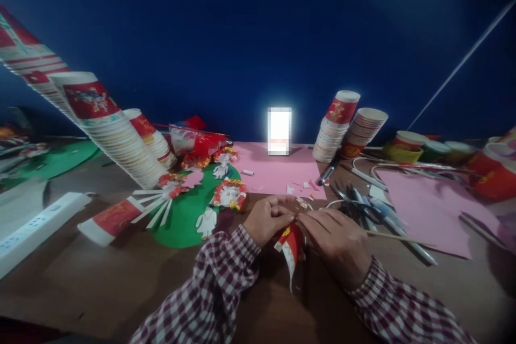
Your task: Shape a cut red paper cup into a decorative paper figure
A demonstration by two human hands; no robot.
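My left hand and my right hand meet low over the brown table. Between them is a cut paper-cup piece, red with yellow print and a curling white strip that hangs down. The thumb and fingers of my left hand pinch its upper edge. My right hand's fingers are bent over it from the other side, hiding much of the piece. Small paper scraps lie just beyond my fingertips. Scissors rest to the right of my right hand.
Leaning stacks of paper cups stand at left, more cups behind. A green sheet carries paper cutouts. Pink paper lies ahead, pens at right, a power strip at far left. One cup lies sideways.
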